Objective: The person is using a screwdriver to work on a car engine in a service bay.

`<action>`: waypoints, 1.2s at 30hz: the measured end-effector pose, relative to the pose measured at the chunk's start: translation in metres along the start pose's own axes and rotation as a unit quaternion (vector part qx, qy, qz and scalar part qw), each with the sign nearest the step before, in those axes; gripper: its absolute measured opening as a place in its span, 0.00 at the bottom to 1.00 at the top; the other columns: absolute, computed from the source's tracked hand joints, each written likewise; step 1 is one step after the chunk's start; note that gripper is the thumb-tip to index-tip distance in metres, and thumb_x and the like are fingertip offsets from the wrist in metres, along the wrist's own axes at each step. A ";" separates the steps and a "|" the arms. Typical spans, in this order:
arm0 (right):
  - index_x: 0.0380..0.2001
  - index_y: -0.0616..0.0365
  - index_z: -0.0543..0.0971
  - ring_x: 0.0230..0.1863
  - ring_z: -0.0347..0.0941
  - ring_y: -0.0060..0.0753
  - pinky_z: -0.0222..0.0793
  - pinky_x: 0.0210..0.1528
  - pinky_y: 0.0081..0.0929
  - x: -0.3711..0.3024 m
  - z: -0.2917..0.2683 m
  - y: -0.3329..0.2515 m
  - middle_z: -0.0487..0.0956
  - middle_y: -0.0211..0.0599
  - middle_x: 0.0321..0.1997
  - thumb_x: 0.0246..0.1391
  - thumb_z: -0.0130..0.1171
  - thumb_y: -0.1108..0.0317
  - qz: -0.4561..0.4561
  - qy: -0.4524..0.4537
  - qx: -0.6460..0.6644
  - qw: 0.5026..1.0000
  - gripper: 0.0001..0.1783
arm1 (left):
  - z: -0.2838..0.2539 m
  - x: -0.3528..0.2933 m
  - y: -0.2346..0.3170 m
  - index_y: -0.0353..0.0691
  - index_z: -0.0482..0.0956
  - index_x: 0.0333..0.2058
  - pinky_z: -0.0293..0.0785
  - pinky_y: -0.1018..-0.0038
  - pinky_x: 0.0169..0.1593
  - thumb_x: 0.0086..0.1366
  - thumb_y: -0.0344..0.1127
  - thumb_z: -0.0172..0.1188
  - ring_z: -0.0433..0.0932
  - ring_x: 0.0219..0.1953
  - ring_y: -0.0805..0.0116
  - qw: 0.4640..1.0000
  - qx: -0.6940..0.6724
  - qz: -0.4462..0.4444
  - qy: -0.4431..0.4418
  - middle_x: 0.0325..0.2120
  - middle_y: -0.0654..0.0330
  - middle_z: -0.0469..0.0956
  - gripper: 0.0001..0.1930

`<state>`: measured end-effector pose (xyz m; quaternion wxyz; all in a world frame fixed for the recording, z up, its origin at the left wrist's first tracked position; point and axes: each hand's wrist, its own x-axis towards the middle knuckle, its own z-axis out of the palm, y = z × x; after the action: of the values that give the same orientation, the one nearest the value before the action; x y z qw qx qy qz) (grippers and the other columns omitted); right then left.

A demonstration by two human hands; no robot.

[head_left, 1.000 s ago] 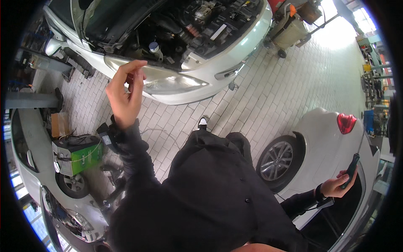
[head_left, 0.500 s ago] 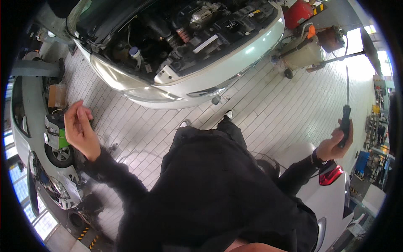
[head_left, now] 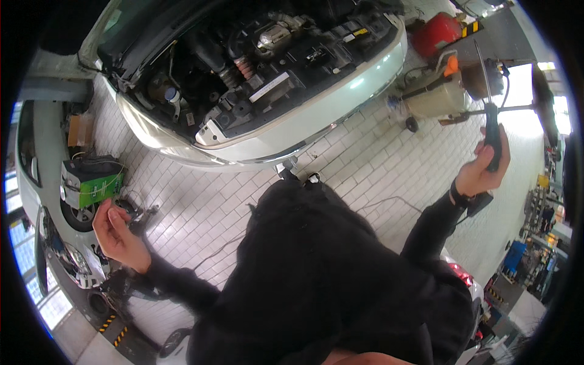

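Note:
My right hand point(head_left: 483, 163), held out at the right, is wrapped round the dark handle of a screwdriver point(head_left: 491, 137). Its long thin shaft points up and away from me. Out at the left, my left hand point(head_left: 121, 237) hangs in the air with fingers loosely bent and the thumb apart; I see nothing in it. Ahead of me stands a pale car point(head_left: 316, 143) with its hood up and the engine bay point(head_left: 261, 61) exposed. Neither hand touches the car.
A green and grey box point(head_left: 91, 188) is near my left hand, beside another car point(head_left: 45, 146). A cardboard box point(head_left: 80, 131) lies beyond. At the far right are a wheeled tank point(head_left: 435, 100) and a red container point(head_left: 437, 33). A thin cable point(head_left: 389, 199) crosses the tiled floor.
I have stepped closer to the pale car's front. My right hand has risen in the picture with the screwdriver, while my left hand has dropped lower. The car with the red tail light has fallen further behind.

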<state>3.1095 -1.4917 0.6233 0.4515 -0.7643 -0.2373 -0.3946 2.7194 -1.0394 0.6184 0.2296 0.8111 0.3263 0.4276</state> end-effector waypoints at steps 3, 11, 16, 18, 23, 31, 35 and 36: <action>0.58 0.69 0.74 0.28 0.67 0.16 0.61 0.30 0.14 0.013 0.023 0.004 0.84 0.45 0.42 0.67 0.55 0.58 0.009 -0.010 0.015 1.000 0.25 | 0.022 0.012 -0.017 0.28 0.76 0.51 0.66 0.79 0.33 0.74 0.26 0.53 0.69 0.28 0.74 1.000 -0.008 0.009 -0.001 0.29 0.59 0.76 0.11; 0.51 0.64 0.77 0.24 0.65 0.18 0.57 0.25 0.17 0.095 0.084 0.067 0.82 0.43 0.38 0.71 0.47 0.62 0.162 0.063 0.224 0.959 0.18 | 0.047 0.024 0.000 0.26 0.76 0.51 0.67 0.77 0.33 0.74 0.25 0.52 0.70 0.28 0.73 0.998 0.013 0.022 0.052 0.29 0.57 0.76 0.11; 0.35 0.60 0.75 0.24 0.59 0.23 0.53 0.26 0.22 0.126 0.098 0.185 0.77 0.38 0.30 0.68 0.50 0.53 0.327 0.163 0.442 0.819 0.19 | 0.051 -0.005 0.028 0.28 0.76 0.53 0.65 0.80 0.33 0.76 0.29 0.52 0.69 0.29 0.76 0.994 0.040 -0.014 0.097 0.28 0.60 0.75 0.13; 0.35 0.59 0.75 0.24 0.58 0.24 0.53 0.27 0.23 0.131 0.105 0.248 0.75 0.35 0.29 0.67 0.52 0.50 0.414 0.102 0.564 0.707 0.21 | 0.068 -0.018 0.057 0.28 0.76 0.53 0.65 0.79 0.33 0.76 0.29 0.51 0.69 0.29 0.76 0.990 0.053 -0.031 0.123 0.28 0.60 0.75 0.13; 0.35 0.60 0.76 0.22 0.57 0.23 0.51 0.23 0.22 0.143 0.129 0.324 0.75 0.35 0.29 0.66 0.53 0.48 0.451 0.029 0.533 0.715 0.23 | 0.137 -0.050 0.142 0.28 0.77 0.52 0.66 0.79 0.33 0.75 0.28 0.53 0.69 0.28 0.76 0.988 0.080 -0.045 0.125 0.29 0.60 0.75 0.12; 0.41 0.63 0.77 0.23 0.58 0.21 0.52 0.25 0.20 0.190 0.123 0.384 0.77 0.36 0.32 0.68 0.52 0.50 0.401 -0.031 0.465 0.789 0.23 | 0.194 -0.058 0.235 0.29 0.76 0.52 0.65 0.80 0.33 0.74 0.29 0.52 0.68 0.27 0.76 0.989 0.097 -0.050 0.098 0.26 0.61 0.73 0.13; 0.48 0.64 0.76 0.24 0.59 0.19 0.53 0.25 0.20 0.190 0.121 0.380 0.78 0.38 0.36 0.68 0.51 0.52 0.349 -0.063 0.468 0.809 0.23 | 0.199 -0.054 0.245 0.29 0.74 0.52 0.65 0.79 0.33 0.74 0.29 0.52 0.68 0.27 0.76 0.990 0.075 -0.048 0.113 0.25 0.61 0.73 0.12; 0.50 0.64 0.75 0.24 0.60 0.19 0.53 0.25 0.20 0.188 0.122 0.373 0.77 0.39 0.37 0.68 0.51 0.52 0.344 -0.067 0.468 0.811 0.23 | 0.199 -0.053 0.240 0.29 0.74 0.52 0.65 0.79 0.33 0.74 0.29 0.52 0.68 0.27 0.76 0.991 0.060 -0.044 0.113 0.25 0.61 0.73 0.12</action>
<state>3.5330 -1.5624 0.5553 0.8441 -0.5165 -0.1441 -0.0024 2.9446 -1.2602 0.6410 0.1611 0.7545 0.4107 0.4859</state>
